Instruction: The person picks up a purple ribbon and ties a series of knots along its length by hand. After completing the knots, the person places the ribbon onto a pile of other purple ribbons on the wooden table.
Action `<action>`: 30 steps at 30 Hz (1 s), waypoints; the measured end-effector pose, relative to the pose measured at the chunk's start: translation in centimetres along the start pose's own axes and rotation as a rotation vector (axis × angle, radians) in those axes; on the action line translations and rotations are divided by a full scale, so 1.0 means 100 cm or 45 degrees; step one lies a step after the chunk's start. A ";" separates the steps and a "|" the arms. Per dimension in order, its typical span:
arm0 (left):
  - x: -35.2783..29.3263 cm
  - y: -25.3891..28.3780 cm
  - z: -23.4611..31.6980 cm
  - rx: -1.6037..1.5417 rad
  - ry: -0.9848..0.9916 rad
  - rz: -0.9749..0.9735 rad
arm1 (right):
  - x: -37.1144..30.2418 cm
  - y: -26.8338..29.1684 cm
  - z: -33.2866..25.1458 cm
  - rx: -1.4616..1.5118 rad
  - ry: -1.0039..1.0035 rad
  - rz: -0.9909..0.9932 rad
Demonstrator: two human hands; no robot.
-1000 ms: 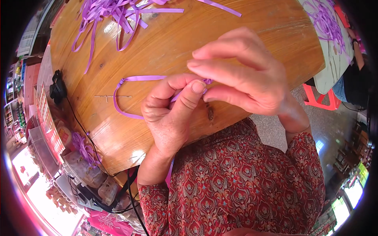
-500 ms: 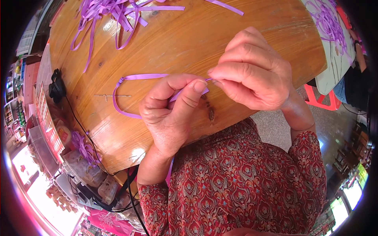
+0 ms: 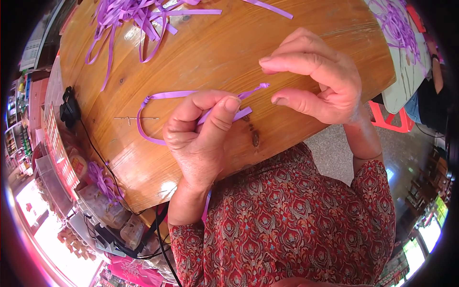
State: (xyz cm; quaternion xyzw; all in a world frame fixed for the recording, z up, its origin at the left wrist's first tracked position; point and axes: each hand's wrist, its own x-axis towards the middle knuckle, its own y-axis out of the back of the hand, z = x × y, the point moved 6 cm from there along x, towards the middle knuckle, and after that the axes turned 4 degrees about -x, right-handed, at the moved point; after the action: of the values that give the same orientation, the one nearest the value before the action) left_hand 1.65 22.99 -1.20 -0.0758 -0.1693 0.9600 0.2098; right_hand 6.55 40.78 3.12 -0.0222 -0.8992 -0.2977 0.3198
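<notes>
Between thumb and fingers, my left hand [image 3: 198, 134] pinches a purple ribbon [image 3: 174, 94] above the wooden table. One end of the ribbon sticks out past my thumb and carries a small knot [image 3: 263, 86]; a flat cut end shows just below it. The rest loops out to the left, with another knot on the loop. My right hand [image 3: 318, 79] is just right of the knotted end, thumb and fingers apart, holding nothing. Left of the loop, a thin metal needle-like tool [image 3: 136, 118] with a small crosspiece lies on the table.
A heap of purple ribbons [image 3: 129, 16] lies at the far side of the wooden table [image 3: 215, 57]. More ribbons [image 3: 397, 26] lie on a pale table at right, near another person's arm [image 3: 437, 74]. A black cabled device [image 3: 70, 106] and a cluttered box [image 3: 103, 205] stand left.
My right hand has let go of the ribbon's end, opened and drawn back to the right. The small knot now shows. My left hand has shifted slightly left, still pinching the ribbon.
</notes>
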 end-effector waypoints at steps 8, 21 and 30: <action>0.000 0.000 -0.005 0.088 -0.008 -0.033 | 0.009 -0.015 -0.010 -0.207 0.127 -0.009; -0.009 -0.020 -0.004 0.316 0.051 -0.163 | -0.020 -0.009 -0.016 -0.434 0.430 -0.142; -0.011 -0.015 -0.005 0.351 0.094 -0.182 | -0.022 0.000 -0.018 -0.435 0.374 -0.172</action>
State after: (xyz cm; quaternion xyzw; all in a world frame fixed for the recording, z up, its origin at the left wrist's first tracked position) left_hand 3.27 23.96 -1.01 -0.0694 -0.0330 0.9533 0.2921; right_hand 9.34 40.16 2.92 0.0280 -0.7791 -0.4663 0.4182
